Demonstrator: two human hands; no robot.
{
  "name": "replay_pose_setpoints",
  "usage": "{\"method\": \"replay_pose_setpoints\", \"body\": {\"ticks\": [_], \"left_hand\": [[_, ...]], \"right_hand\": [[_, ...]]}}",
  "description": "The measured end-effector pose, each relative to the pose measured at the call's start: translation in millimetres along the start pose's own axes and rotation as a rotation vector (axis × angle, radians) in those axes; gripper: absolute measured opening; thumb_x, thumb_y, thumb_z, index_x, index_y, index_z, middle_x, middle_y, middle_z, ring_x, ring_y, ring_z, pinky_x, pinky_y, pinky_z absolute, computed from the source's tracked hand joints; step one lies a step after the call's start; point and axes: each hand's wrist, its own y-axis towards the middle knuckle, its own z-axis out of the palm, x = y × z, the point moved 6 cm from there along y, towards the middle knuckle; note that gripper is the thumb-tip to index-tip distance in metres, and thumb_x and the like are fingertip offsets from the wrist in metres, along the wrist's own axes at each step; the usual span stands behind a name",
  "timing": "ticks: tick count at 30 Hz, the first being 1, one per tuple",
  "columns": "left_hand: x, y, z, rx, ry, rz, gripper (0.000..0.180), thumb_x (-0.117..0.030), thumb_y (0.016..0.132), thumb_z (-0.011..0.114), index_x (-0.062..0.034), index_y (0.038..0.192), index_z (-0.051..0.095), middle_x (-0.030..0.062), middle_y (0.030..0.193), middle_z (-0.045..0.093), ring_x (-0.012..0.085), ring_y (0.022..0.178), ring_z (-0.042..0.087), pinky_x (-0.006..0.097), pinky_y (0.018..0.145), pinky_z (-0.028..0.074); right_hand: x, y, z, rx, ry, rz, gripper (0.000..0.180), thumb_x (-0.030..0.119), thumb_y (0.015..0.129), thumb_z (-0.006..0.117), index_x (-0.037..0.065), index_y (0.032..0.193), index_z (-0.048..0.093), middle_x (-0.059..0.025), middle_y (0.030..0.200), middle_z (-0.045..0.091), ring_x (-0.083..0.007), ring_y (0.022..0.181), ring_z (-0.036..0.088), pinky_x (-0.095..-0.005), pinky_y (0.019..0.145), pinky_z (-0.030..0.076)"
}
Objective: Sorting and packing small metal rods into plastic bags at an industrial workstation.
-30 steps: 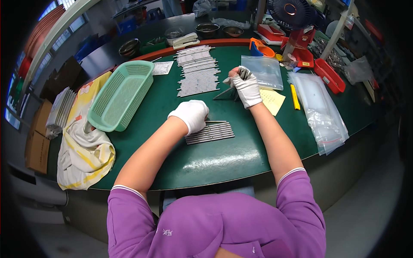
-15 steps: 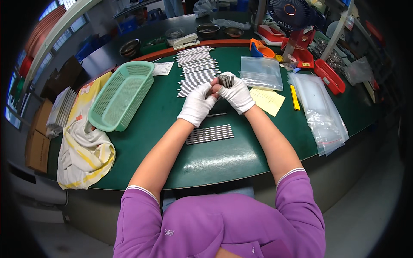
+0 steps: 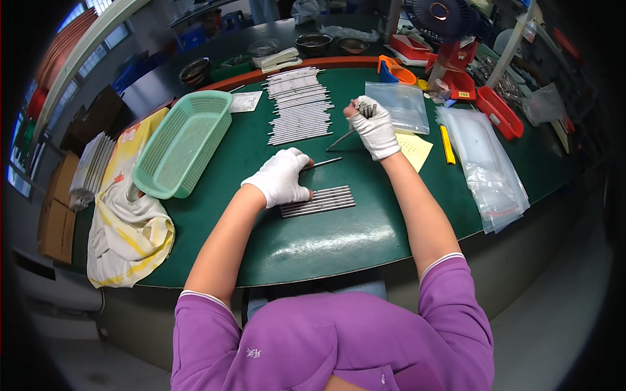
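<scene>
Green tabletop (image 3: 313,247), curved along its near edge, fills the middle of the view, with shelves, bowls and red trays crowding the far side. A mint-green mesh basket (image 3: 186,140) sits at the left beside a crumpled yellow-and-white cloth (image 3: 127,228); clear plastic bags (image 3: 486,163) lie at the right, near a yellow sticky note (image 3: 417,148). Rows of thin metal rods (image 3: 298,104) are laid out at the back. The left hand (image 3: 282,177) (white-gloved, like the other) rests palm-down, fingers curled around a single rod (image 3: 324,163), just beside a small bundle of rods (image 3: 319,201). The right hand (image 3: 373,127) is raised farther back, fingers closed on a dark pointed tool (image 3: 342,139) angled down toward the table.
</scene>
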Motion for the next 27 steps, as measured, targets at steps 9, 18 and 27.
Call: {"method": "replay_pose_setpoints", "body": {"ticks": [9,18,27], "left_hand": [[-6,0,-1,-0.007,0.012,0.041,0.049,-0.021,0.067,0.072,-0.0030,0.110,0.058,0.0143,0.109,0.055,0.0306,0.103,0.054,0.035,0.090,0.045],[-2,0,10,-0.184,0.102,0.100,0.031,-0.006,0.068,0.062,-0.0035,0.098,0.060,0.0118,0.099,0.057,0.0291,0.095,0.055,0.036,0.083,0.047],[13,0,15,-0.418,-0.067,0.135,0.027,-0.005,0.069,0.064,-0.0062,0.095,0.062,0.0087,0.088,0.061,0.0267,0.088,0.057,0.036,0.079,0.047]], "right_hand": [[14,0,-8,-0.048,-0.192,-0.075,0.017,0.010,0.077,0.073,0.004,0.076,0.056,0.0050,0.066,0.051,-0.0027,0.060,0.043,-0.0191,0.056,0.039],[50,-6,-1,-0.113,-0.233,-0.302,0.015,0.006,0.076,0.072,0.003,0.079,0.057,0.0015,0.068,0.058,-0.0041,0.061,0.051,-0.0195,0.057,0.043],[-1,-20,37,0.358,-0.805,-0.094,0.025,0.009,0.072,0.073,0.003,0.092,0.060,-0.0049,0.071,0.060,-0.0129,0.063,0.054,-0.0239,0.062,0.046]]}}
